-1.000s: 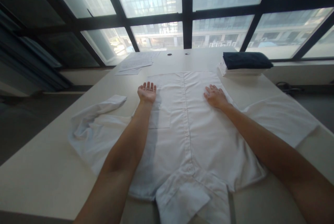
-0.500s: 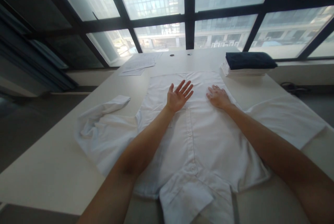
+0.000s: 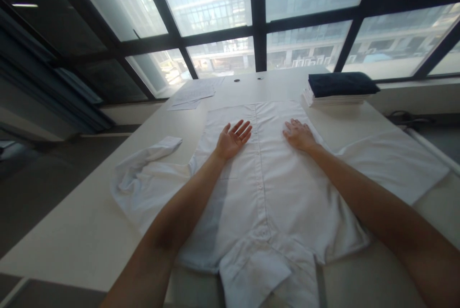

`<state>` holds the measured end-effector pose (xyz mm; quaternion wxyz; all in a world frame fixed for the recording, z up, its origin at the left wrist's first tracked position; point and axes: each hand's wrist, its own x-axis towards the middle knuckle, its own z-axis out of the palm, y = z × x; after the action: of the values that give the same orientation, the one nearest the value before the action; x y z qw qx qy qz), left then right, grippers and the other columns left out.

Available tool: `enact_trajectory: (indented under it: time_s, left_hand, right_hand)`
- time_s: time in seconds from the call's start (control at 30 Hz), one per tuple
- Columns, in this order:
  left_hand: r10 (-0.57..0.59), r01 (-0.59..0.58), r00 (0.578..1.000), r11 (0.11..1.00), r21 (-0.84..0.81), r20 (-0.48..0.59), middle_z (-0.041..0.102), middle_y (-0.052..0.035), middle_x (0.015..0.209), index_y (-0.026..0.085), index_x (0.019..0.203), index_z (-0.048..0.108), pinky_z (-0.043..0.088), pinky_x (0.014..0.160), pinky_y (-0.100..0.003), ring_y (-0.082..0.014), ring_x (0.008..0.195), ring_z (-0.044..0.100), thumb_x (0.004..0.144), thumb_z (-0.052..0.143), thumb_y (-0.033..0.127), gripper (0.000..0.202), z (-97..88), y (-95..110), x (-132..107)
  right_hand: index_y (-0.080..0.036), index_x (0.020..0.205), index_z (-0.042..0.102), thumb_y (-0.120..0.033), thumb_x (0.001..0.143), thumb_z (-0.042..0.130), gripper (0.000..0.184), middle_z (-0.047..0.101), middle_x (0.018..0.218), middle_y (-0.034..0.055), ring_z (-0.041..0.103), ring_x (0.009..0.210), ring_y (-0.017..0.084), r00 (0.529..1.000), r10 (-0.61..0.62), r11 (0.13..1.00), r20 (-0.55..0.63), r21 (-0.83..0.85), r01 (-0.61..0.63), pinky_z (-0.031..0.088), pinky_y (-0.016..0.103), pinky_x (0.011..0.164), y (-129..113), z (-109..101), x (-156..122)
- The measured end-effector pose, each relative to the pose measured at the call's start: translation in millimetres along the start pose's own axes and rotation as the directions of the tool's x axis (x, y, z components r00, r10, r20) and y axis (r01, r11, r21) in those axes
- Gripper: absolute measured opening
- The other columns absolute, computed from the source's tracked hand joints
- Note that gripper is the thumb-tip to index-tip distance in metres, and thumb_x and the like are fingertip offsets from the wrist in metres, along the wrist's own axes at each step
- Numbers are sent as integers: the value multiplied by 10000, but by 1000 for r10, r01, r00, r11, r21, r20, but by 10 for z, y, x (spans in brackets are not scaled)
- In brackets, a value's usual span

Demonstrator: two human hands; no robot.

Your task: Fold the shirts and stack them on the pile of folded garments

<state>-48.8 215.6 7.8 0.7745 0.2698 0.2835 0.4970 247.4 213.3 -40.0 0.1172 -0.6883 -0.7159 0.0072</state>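
Observation:
A white button-up shirt point(image 3: 240, 193) lies spread front-up on the white table, its collar toward me and its hem toward the windows. The button placket runs down its middle. My left hand point(image 3: 233, 140), palm turned up and fingers extended, is over the shirt just left of the placket; I cannot tell whether it touches the cloth. On the right side near the hem, my right hand point(image 3: 299, 134) rests palm down with its fingers spread on the fabric. The left-lying sleeve point(image 3: 151, 169) is crumpled, while the right-lying sleeve point(image 3: 391, 164) stretches out flat.
At the table's point(image 3: 72, 231) far right stands a stack with dark folded cloth point(image 3: 341, 84) on top of white layers. Printed papers point(image 3: 192, 93) lie at the far left. Large dark-framed windows point(image 3: 259, 20) rise behind the table. A cable point(image 3: 409, 119) shows beyond the right edge.
My left hand has shifted left, away from the placket, and slightly toward me, still palm up. My right hand stays in about the same spot on the shirt. The camera view has tilted slightly.

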Motion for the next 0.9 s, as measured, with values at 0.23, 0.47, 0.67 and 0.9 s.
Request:
enact_trajectory:
  time_s: [0.23,0.47,0.67,0.9]
  left_hand:
    - [295,-160,890,916,368,-347,732,-160,1202,166,1138,643,597,951,-388,-211,1123,727,1014,343,216,329,-378,546,-179]
    - [536,-145,818,542,828,-208,705,-121,1301,208,949,707,375,1214,-414,-260,1402,539,861,574,166,166,-137,284,82]
    - [231,-174,953,-121,977,198,384,-96,1671,240,1400,610,53,1292,-564,-281,1593,223,952,600,382,470,278,-407,242]
    - [76,-157,967,-576,803,243,217,-103,1734,255,1619,353,138,1259,-626,-336,1605,154,1053,320,526,628,262,-480,264]
  right_hand:
    - [-145,1541,477,-412,1044,333,583,366,1668,182,315,1551,307,1000,4,999,3,39,-4,243,537,1247,-42,-93,-56]
    - [-133,1542,473,-401,1045,333,581,361,1668,193,308,1554,311,1000,1,999,6,38,-1,228,537,1252,-76,-137,-94]
    - [-139,1551,462,-400,1052,333,578,361,1670,182,303,1558,302,1000,16,999,20,31,-16,231,535,1254,-84,-126,-76]
    - [-130,1557,452,-330,1051,308,563,338,1676,196,276,1569,321,1000,-12,1000,-22,-21,12,213,602,1247,-137,-114,-85]
